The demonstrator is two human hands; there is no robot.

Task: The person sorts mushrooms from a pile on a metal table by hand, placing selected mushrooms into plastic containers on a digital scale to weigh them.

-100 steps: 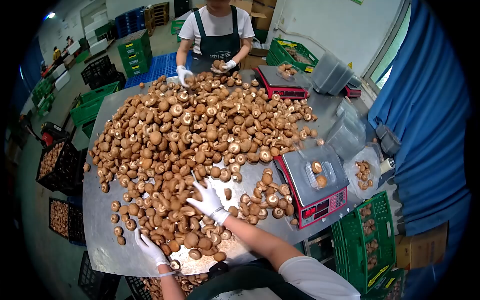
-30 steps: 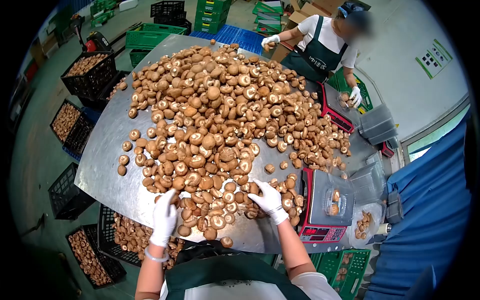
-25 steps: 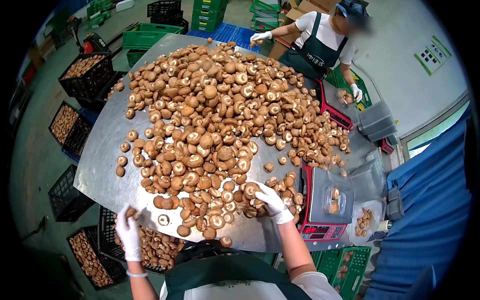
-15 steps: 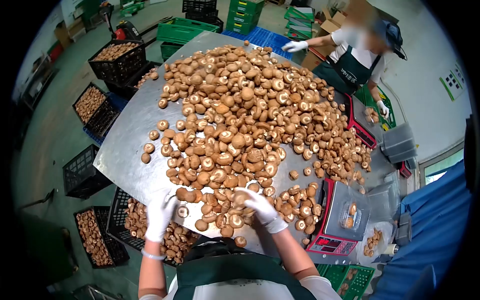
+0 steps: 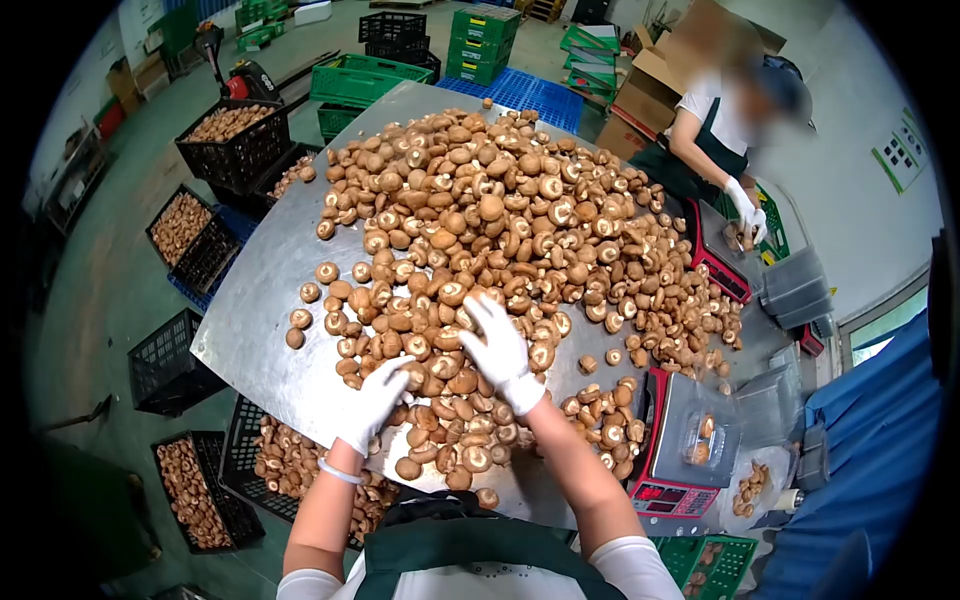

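A large heap of brown shiitake mushrooms (image 5: 470,200) covers much of the metal table (image 5: 250,320). My right hand (image 5: 499,352), in a white glove, lies over the near part of the heap with its fingers stretched apart against the mushrooms. To its left, my left hand (image 5: 375,405), also gloved, touches the heap's near left edge. Its fingers reach toward the mushrooms and are parted, with nothing visibly gripped. Smaller mushrooms (image 5: 470,458) lie between my forearms, near the table's front edge.
A red scale (image 5: 685,450) at right carries a clear plastic tub (image 5: 700,437) with mushrooms. Black crates (image 5: 232,145) of mushrooms stand at left and below the table. Across the table, a co-worker's gloved hands (image 5: 745,208) work at another scale (image 5: 715,262).
Both my hands have moved forward onto the heap, the left also rightward. The mushroom at my right fingers is no longer seen there. The co-worker's hands have come together over the far scale.
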